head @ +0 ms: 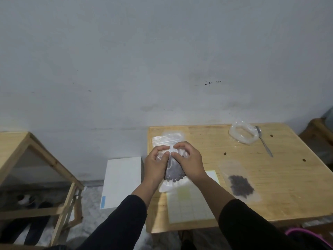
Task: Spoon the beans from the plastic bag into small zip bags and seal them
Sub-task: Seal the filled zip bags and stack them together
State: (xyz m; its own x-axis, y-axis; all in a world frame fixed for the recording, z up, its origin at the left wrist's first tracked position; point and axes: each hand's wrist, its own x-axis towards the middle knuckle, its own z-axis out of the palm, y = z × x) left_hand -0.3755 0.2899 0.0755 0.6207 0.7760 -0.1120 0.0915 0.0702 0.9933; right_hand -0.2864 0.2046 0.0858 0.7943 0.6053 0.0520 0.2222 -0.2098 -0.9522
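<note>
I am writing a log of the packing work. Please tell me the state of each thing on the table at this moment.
zip bag in hands: holds beans, pinched near its top by both hands
left hand: pinching the bag
right hand: pinching the bag
second zip bag: lying flat, beans inside
plastic bag: open, looks nearly empty
spoon: lying on table, unused
loose beans: scattered on table

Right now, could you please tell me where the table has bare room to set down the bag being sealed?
Bare wood lies between the spoon, the filled bag and the table's right edge, apart from stray beans. It is crowded under both hands, over the paper sheet.
</note>
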